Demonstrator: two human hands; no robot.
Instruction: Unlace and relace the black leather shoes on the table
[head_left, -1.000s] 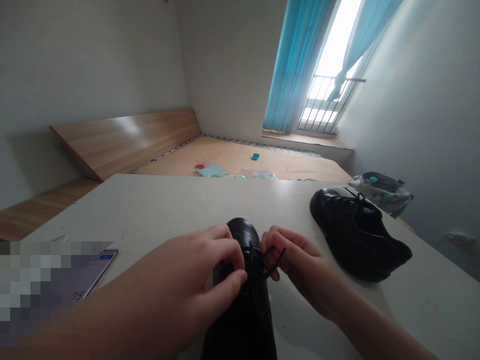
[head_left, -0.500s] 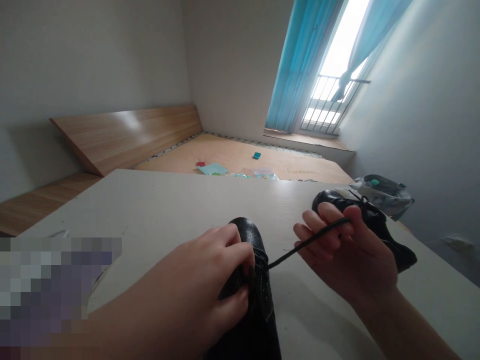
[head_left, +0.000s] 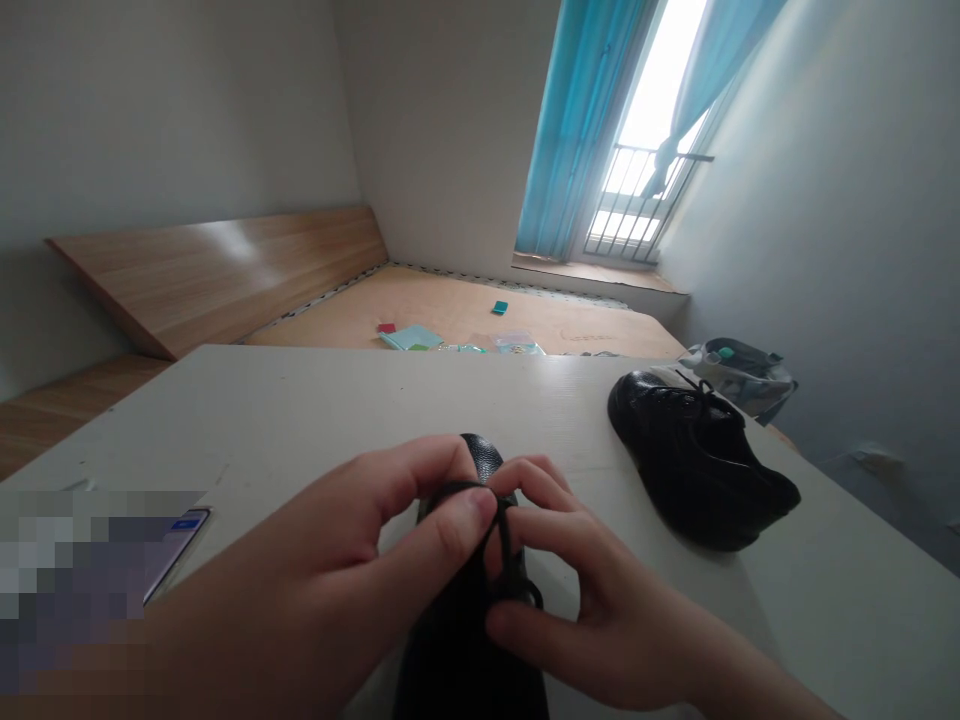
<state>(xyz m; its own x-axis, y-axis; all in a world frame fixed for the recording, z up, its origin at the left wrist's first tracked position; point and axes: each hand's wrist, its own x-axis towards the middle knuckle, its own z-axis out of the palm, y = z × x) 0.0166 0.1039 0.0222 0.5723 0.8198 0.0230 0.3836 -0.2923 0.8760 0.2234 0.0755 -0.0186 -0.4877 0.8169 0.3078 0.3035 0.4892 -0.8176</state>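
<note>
A black leather shoe [head_left: 472,650] stands on the white table in front of me, its toe pointing away. Over its front, my left hand [head_left: 375,560] pinches a dark shoelace [head_left: 505,545] between thumb and fingers. My right hand [head_left: 585,580] is close against it from the other side, its fingers closed around the same lace, which bends in a loop between both hands. Much of the shoe's lacing is hidden under my fingers. To the right sits a second black shoe [head_left: 697,465], with its lace tied in a bow, touched by neither hand.
The white table [head_left: 300,400] reaches to a tan bed board [head_left: 450,290] holding a teal item [head_left: 500,308] and a light-green packet [head_left: 412,338]. A phone [head_left: 178,550], partly pixelated, lies at left. Beyond the table's right edge is a bag-lined bin [head_left: 742,375].
My right hand has come left from beside the second shoe to meet my left hand over the near shoe. The lace, stretched out taut before, is now bent between my fingers.
</note>
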